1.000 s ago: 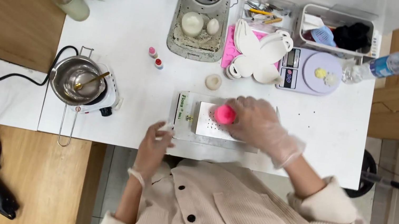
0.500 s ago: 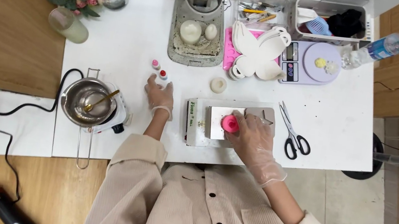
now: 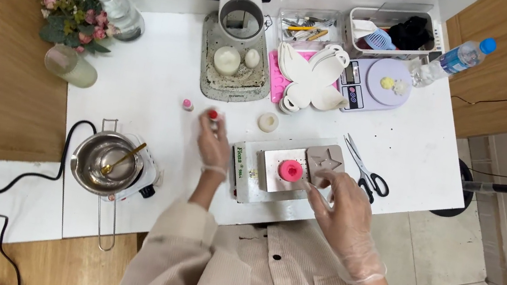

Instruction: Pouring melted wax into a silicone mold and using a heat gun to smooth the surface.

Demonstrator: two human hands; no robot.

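1. Head view: The left hand (image 3: 214, 145) reaches up and its fingers close around a small bottle with a red cap (image 3: 212, 115). The bottle stands on the white table (image 3: 147, 88), at 12 o'clock from the hand.
2. A second small bottle with a pink cap (image 3: 187, 104) stands just beside it, at 9 o'clock.
3. The right hand (image 3: 341, 211) wears a clear glove. Its fingers are spread loose and hold nothing. The fingertips (image 3: 309, 186) are near the edge of a flat scale (image 3: 247, 174).
4. On the scale sits a pink round mold (image 3: 291, 170). A grey star mold (image 3: 324, 161) lies right next to it, at 2 o'clock.
5. Scissors (image 3: 364, 172) lie at 3 o'clock from the star mold.
6. A metal pot (image 3: 102, 163) with a spoon sits at 8 o'clock from the left hand.
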